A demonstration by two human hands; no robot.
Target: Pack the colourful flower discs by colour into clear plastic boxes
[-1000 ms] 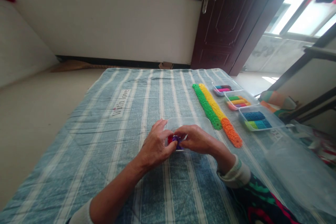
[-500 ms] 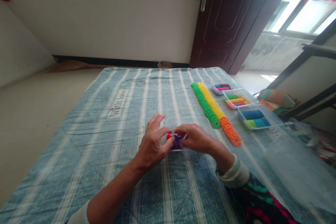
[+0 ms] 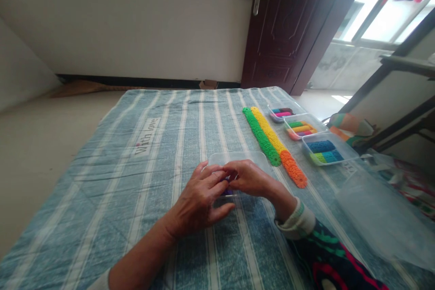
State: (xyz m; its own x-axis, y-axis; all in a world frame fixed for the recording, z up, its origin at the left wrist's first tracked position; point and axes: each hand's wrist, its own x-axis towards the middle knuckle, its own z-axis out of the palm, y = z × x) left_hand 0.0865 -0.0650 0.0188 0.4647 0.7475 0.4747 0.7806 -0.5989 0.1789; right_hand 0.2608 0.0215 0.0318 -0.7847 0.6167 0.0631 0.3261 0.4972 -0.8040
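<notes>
A clear plastic box [image 3: 260, 159] lies in front of me on the striped cloth, partly covered by my hands. Purple pieces [image 3: 227, 190] show in its near part, mostly hidden under my fingers. My left hand [image 3: 203, 195] is over the box's near left side, fingers stretched out and thumb held apart. From the right, my right hand [image 3: 249, 178] reaches into the box with bent fingers close together at the purple pieces. Its fingertips meet the left fingers, and what they hold, if anything, is hidden.
Overlapping round scalloped pieces form a green row [image 3: 261, 137], a yellow row [image 3: 267, 129] and an orange row [image 3: 294, 169] right of the box. Three clear boxes with coloured rolls, the nearest holding a blue roll [image 3: 320, 146], stand farther right. A translucent plastic sheet [image 3: 384, 217] lies nearer.
My left hand has opened from its pinch and spread flatter over the box, its thumb now lower. The red bit seen before is now covered. My right hand stays at the purple pieces.
</notes>
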